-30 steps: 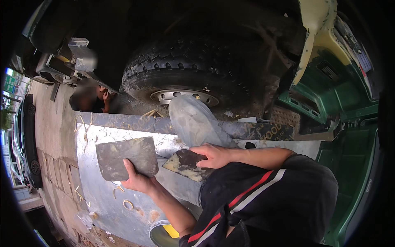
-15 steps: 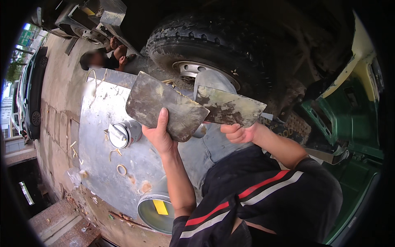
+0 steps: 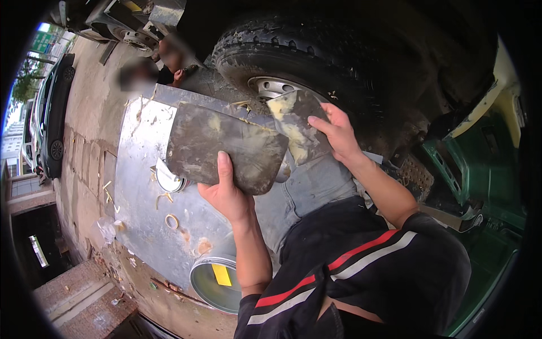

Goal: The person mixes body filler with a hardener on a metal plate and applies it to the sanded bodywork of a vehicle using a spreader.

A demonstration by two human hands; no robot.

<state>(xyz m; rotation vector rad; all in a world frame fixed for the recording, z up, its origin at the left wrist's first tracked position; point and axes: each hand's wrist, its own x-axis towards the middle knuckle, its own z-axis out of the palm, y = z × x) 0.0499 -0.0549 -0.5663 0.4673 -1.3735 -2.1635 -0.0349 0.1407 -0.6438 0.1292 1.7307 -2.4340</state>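
Near 1 tyre (image 3: 265,53), left hand (image 3: 230,199) clamps 1 plate (image 3: 223,146), right hand (image 3: 340,137) 1 smaller plate (image 3: 298,125).

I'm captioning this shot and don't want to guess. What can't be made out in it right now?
- Head view: most of the left hand's fingers, behind the larger smeared plate.
- Head view: part of the white-topped tin, behind that plate.
- Head view: the tire's far side, lost in dark shadow.
- Head view: the co-worker's face, blurred.
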